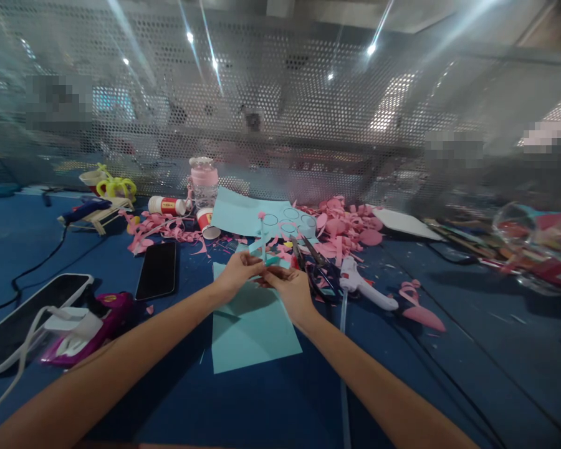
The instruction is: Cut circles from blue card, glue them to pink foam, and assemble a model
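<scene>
My left hand (237, 269) and my right hand (290, 288) meet above a light blue paper sheet (250, 330) on the blue table. Both pinch a small teal paper piece (272, 262) between their fingertips. A thin blue stick with a pink tip (262, 236) stands up just behind the hands. Black scissors (315, 265) lie just right of my right hand, and a white glue gun (367, 288) lies further right.
Pink paper scraps (343, 227) and a blue sheet with cut-out circles (262, 218) lie behind. A black phone (158, 270), a tablet (23, 315), a purple tool (91, 330), a pink-lidded bottle (203, 181) and glue tubes sit left. A perforated metal screen (280, 125) closes the back.
</scene>
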`<state>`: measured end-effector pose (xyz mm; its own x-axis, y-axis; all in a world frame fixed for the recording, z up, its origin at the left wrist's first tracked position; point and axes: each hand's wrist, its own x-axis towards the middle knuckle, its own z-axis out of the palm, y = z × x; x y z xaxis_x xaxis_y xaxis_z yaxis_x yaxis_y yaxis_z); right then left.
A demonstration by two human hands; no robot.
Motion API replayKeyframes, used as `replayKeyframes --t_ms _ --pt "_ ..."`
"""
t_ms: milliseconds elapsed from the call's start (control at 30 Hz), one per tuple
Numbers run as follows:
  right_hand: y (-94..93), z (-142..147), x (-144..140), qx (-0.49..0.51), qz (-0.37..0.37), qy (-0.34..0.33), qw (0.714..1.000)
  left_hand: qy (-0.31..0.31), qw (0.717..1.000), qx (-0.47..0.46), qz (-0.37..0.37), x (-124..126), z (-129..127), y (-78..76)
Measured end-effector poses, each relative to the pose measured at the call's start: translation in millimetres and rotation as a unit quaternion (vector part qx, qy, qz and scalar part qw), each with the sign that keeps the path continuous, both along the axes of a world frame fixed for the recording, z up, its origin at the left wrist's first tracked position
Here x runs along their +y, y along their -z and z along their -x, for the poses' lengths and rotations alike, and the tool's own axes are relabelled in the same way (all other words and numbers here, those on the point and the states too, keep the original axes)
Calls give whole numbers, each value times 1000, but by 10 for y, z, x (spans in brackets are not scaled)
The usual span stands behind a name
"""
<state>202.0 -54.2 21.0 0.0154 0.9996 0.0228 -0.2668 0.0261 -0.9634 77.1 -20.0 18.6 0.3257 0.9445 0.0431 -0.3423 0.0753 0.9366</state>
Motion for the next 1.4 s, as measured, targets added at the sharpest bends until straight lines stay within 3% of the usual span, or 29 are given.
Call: replayKeyframes --t_ms 133,233,367,467,567,700,1067,1400 --pt "-15 -6 -8 2 6 3 1000 14 999 17 27 -7 -21 36" --pt "-70 -29 -35 -21 10 5 1000 -30 999 -17 26 -6 -1 -3" --pt "-155 -115 -37 -73 -52 61 994 -64 997 -20 33 5 66 -90" --pt "-191 -197 -5 -159 -110 64 979 -24 999 26 24 -2 91 -103" --pt "-198 -249 26 -227 -142 20 963 41 998 40 17 -26 84 -70" --pt "-172 -269 41 -246 -141 -51 958 95 994 58 16 -63 67 -20" --pt "-135 -295 13 -348 -181 -1 920 66 994 68 50 -105 34 55" --pt "-165 -304 0 -358 -185 -10 915 50 995 64 63 -110 29 78"
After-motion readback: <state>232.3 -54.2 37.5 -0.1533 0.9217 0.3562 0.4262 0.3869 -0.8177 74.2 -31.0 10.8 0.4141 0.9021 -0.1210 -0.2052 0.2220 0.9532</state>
